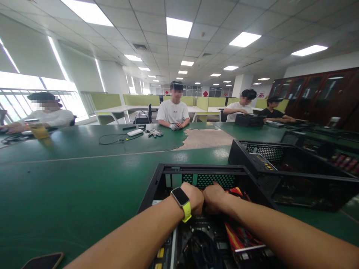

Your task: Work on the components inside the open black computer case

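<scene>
From the head camera we see our two hands down inside an open black computer case [168, 179] that sits on a big green table [70, 175]. Our left hand [193, 198] and our right hand [214, 197] are side by side and touch each other in the middle of the case. Both hands are curled into closed fists, with the fingers tucked down out of sight, so we cannot tell what they hold. Our left wrist wears a watch [181, 201] with a yellow band.

Under our hands are the parts inside the case. Just below the right hand lies a red and yellow striped part [238, 235]. Dark wires [202, 250] sit near the bottom edge.

A second open black case [291, 175] stands just to the right of ours. A phone [45, 260] lies flat on the table at the lower left corner, well apart from our hands.

Far across the table a person in a white shirt [173, 112] sits facing us. Near that person lie gloves [155, 132], a small white box [135, 132] and a thin black cable [112, 140]. Another person [47, 116] sits at the far left beside a yellow cup [39, 130]. Two more people [255, 110] sit at the far right.
</scene>
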The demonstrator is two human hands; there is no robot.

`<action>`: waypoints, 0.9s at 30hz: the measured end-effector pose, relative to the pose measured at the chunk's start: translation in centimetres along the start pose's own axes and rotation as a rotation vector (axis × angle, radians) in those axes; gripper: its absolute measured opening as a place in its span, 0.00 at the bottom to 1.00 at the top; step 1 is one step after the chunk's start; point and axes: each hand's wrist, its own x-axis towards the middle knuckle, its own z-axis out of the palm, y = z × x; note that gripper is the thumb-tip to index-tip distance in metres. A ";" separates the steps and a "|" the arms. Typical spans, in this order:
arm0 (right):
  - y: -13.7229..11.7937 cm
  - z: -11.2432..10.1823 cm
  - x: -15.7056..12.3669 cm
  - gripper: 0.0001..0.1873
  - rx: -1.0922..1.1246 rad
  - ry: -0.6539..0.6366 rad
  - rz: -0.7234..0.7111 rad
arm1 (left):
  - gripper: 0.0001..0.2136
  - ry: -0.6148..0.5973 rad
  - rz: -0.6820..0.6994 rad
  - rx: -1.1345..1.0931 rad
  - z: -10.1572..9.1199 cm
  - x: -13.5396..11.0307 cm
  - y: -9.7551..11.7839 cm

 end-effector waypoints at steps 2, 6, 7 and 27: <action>0.3 -1.0 -0.3 0.22 0.039 -0.018 -0.009 | 0.17 0.023 -0.019 0.002 0.0 0.1 -0.1; 1.8 -2.9 -1.5 0.17 0.285 -0.041 -0.102 | 0.16 0.125 -0.045 -0.006 0.4 0.4 -0.4; 2.3 -3.0 -1.7 0.15 0.364 -0.060 -0.136 | 0.16 0.138 -0.041 -0.008 0.5 0.5 -0.5; 1.2 -4.8 -3.4 0.22 -0.027 -0.098 0.023 | 0.15 0.094 0.014 0.017 -0.2 -1.0 -0.2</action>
